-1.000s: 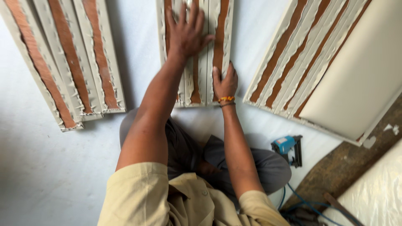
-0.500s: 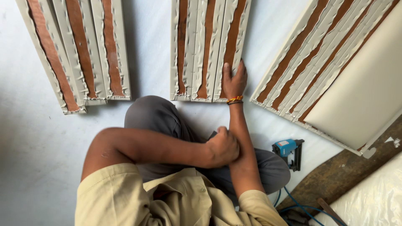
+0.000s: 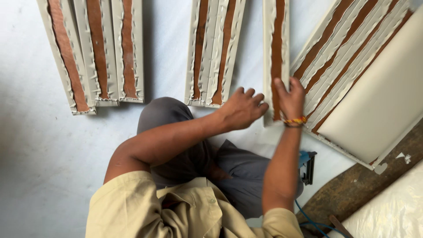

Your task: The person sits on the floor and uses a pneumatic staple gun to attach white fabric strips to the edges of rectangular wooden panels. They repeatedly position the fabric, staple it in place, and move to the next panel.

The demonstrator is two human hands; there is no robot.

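head view: near the upper middle right of the frame a single long upholstered slat [image 3: 276,53] lies on the pale floor [image 3: 35,176]. the right hand [image 3: 291,99] grasps its lower end; the left hand [image 3: 241,108], loosely curled and holding nothing, touches its edge. it looks stiff, light, and best gripped by its padded edges.
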